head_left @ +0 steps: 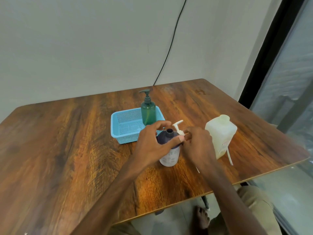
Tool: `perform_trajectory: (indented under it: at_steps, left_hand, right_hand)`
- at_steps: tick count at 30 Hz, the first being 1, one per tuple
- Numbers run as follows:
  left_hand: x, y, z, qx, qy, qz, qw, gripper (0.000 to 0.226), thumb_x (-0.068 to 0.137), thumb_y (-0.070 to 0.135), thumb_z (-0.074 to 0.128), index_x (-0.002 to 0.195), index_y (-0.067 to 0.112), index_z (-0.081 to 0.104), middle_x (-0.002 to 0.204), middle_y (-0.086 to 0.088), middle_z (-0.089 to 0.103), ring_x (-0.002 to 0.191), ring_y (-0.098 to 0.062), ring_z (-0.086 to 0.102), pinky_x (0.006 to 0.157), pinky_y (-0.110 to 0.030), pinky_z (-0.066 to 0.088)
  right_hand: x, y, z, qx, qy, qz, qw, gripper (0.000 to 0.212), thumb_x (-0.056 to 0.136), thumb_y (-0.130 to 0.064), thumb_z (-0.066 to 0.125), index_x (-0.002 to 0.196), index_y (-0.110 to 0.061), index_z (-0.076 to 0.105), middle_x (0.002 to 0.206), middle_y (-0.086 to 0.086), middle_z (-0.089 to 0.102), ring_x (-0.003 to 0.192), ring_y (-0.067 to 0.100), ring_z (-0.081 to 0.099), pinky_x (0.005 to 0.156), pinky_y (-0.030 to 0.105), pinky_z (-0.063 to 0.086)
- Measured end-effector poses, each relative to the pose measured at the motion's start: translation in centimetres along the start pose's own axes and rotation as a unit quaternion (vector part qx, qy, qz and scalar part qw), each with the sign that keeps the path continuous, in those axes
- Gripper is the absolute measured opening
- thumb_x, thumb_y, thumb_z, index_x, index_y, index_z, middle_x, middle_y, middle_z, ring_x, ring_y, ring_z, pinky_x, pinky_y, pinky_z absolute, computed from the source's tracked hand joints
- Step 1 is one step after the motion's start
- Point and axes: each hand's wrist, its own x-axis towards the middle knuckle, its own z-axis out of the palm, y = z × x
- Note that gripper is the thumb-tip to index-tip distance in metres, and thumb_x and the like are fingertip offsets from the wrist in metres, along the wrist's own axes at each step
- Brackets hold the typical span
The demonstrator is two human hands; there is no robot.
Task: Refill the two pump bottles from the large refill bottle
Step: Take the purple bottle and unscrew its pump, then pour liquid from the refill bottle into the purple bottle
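A purple pump bottle (166, 138) with a pale label stands uncapped on the wooden table (67, 141), its dark neck open. My left hand (152, 143) wraps around its shoulder. My right hand (197, 145) holds the white pump head (178, 128) just right of the neck; a thin white tube shows below the wrist. A green pump bottle (148, 112) with its pump on stands in the blue basket (122, 126). The large translucent refill bottle (221, 134) stands open at the right, close to my right hand.
A white dip tube (229, 156) lies on the table by the refill bottle. The table's right edge runs close behind the refill bottle. A black cable (171, 43) hangs down the wall. My foot and knee show below the table's front edge.
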Motion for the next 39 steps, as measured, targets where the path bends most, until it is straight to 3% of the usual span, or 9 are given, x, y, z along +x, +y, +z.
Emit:
perform_trajectory:
  at_steps: [3,7,13,19,25,29,31,36,39]
  left_hand:
    - [-0.6,-1.2,0.0,0.016,-0.040,0.017,0.999,0.076,0.067,0.072,0.085,0.131,0.037,0.063,0.123,0.028,0.064,0.115,0.012,0.058,0.093,-0.010,0.047]
    - [-0.7,-2.3,0.3,0.026,-0.061,0.030,0.997,0.087,0.062,0.063,0.093,0.137,0.036,0.057,0.124,0.027,0.063,0.114,0.014,0.057,0.090,-0.002,0.042]
    - [-0.6,-3.0,0.8,-0.019,-0.045,0.020,0.999,0.084,0.059,0.065,0.091,0.131,0.046,0.053,0.120,0.034,0.062,0.114,0.016,0.059,0.090,-0.004,0.047]
    - [-0.6,-3.7,0.8,-0.015,-0.036,0.020,0.999,0.087,0.059,0.067,0.089,0.134,0.045,0.051,0.123,0.036,0.058,0.118,0.015,0.057,0.094,-0.007,0.048]
    - [-1.2,-3.7,1.3,-0.014,-0.017,0.011,1.000,0.097,0.056,0.077,0.081,0.139,0.040,0.050,0.128,0.033,0.057,0.119,0.017,0.054,0.094,-0.006,0.046]
    - [-1.5,-3.2,1.9,-0.031,-0.006,0.010,0.999,0.091,0.056,0.070,0.085,0.135,0.044,0.047,0.120,0.039,0.055,0.114,0.027,0.050,0.088,0.003,0.040]
    - [-1.5,-3.0,2.3,-0.034,-0.009,0.008,0.999,0.091,0.056,0.067,0.087,0.135,0.044,0.048,0.121,0.037,0.056,0.114,0.026,0.051,0.088,0.003,0.041]
    - [-1.2,-2.9,3.2,-0.028,-0.006,0.004,1.000,0.093,0.059,0.059,0.095,0.139,0.039,0.050,0.124,0.032,0.059,0.115,0.014,0.058,0.092,-0.010,0.050]
    - [-1.1,-2.8,3.5,-0.021,0.002,0.003,1.000,0.087,0.061,0.053,0.098,0.134,0.040,0.053,0.122,0.031,0.061,0.113,0.013,0.060,0.092,-0.011,0.051]
  right_hand:
    - [0.4,0.7,1.5,-0.034,-0.050,0.002,0.998,0.017,0.094,-0.016,0.068,0.110,-0.018,0.073,0.098,-0.002,0.071,0.077,0.009,0.064,0.059,0.018,0.047]
    - [1.3,1.1,2.5,-0.076,-0.068,0.026,0.994,0.016,0.096,-0.018,0.067,0.113,-0.016,0.067,0.108,0.004,0.070,0.091,0.019,0.066,0.080,0.034,0.060]
    - [1.9,1.3,3.0,-0.093,-0.061,0.025,0.993,0.006,0.096,-0.020,0.068,0.101,-0.016,0.067,0.099,0.005,0.069,0.082,0.017,0.064,0.070,0.031,0.058]
    - [0.2,2.0,2.0,-0.069,-0.038,0.015,0.997,0.020,0.096,-0.022,0.066,0.116,-0.016,0.068,0.108,0.004,0.070,0.085,0.015,0.062,0.074,0.028,0.055]
    - [-3.3,3.4,-0.3,0.022,0.043,0.017,0.999,0.030,0.093,-0.015,0.071,0.122,-0.022,0.070,0.101,-0.012,0.066,0.084,0.000,0.059,0.072,0.014,0.047]
    - [-5.1,4.9,-2.7,0.078,0.124,0.001,0.989,0.020,0.088,-0.016,0.078,0.106,-0.022,0.073,0.086,-0.025,0.062,0.080,-0.005,0.064,0.057,0.004,0.047]
    - [-5.3,5.5,-3.7,0.104,0.171,-0.011,0.980,0.018,0.085,-0.017,0.081,0.097,-0.026,0.071,0.085,-0.027,0.063,0.082,-0.005,0.066,0.062,0.003,0.049]
    - [-4.3,7.5,-4.7,0.142,0.255,0.055,0.955,0.055,0.071,-0.044,0.088,0.113,-0.028,0.057,0.106,-0.008,0.061,0.088,0.011,0.063,0.061,0.019,0.055]
    - [-3.0,8.3,-4.1,0.105,0.218,0.093,0.966,0.092,0.058,-0.063,0.089,0.132,-0.029,0.045,0.123,-0.010,0.056,0.105,0.011,0.059,0.079,0.033,0.058]
